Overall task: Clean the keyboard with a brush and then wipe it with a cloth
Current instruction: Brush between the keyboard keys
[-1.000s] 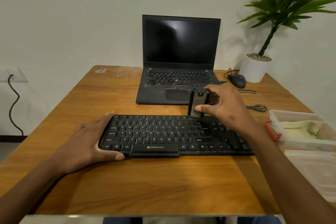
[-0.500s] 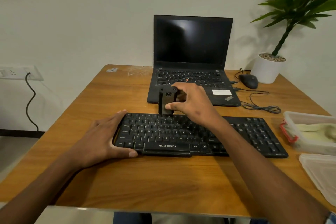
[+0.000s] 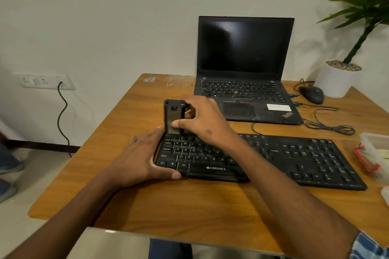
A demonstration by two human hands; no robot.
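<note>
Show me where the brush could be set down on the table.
Bare wood lies along the table front, below the keyboard, and at the far left beside the laptop. The right side is crowded: cable, mouse, container.

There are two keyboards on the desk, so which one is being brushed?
The separate black Zebronics keyboard nearest the person; the right hand holds the brush at its top-left corner. The laptop keyboard behind is untouched.
</note>
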